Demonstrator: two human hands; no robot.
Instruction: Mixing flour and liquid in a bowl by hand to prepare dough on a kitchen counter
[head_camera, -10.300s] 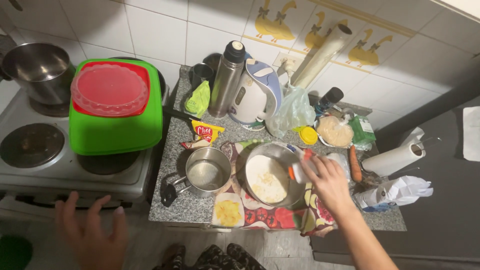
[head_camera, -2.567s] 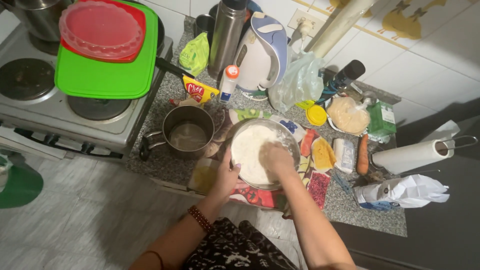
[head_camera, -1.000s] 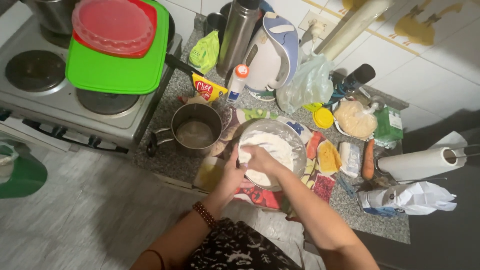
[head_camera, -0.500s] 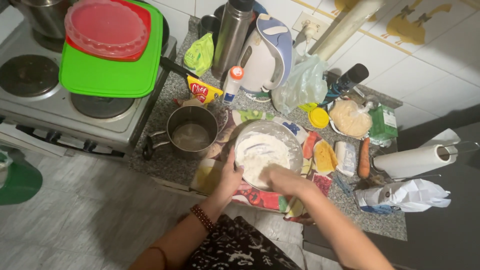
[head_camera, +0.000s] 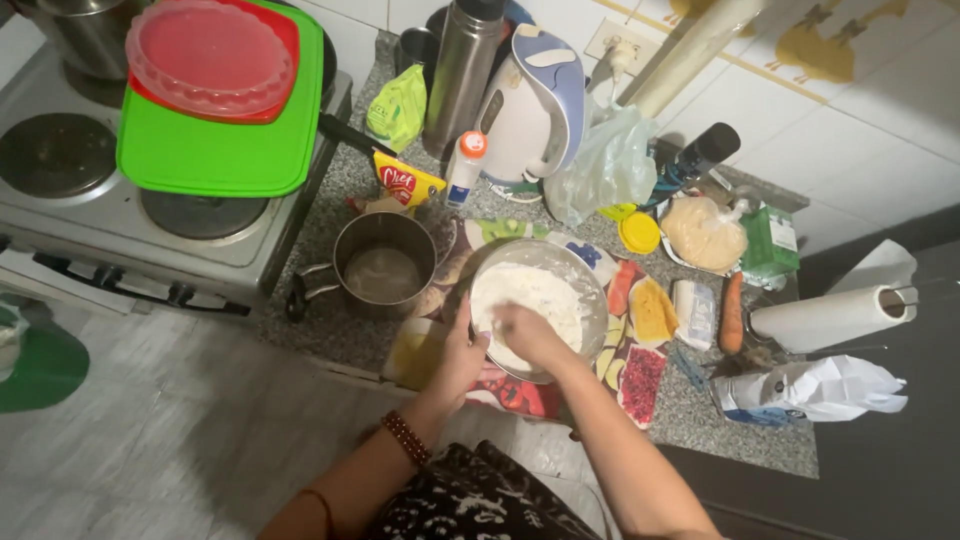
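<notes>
Dough (head_camera: 530, 300) fills the metal bowl (head_camera: 592, 290); your right hand (head_camera: 530, 335) clenches into it while your left hand (head_camera: 462, 355) grips the rim.

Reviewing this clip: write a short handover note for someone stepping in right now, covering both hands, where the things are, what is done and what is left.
Left hand: grips the near-left rim of the metal bowl, steadying it.
Right hand: inside the bowl, pressed into the white dough.
The bowl sits on a patterned cloth on the counter, with a small pot to its left and a carrot to its right.
Done: the flour mix is in the bowl and looks partly clumped.
Left: it likely needs more kneading; the mass looks rough.
</notes>
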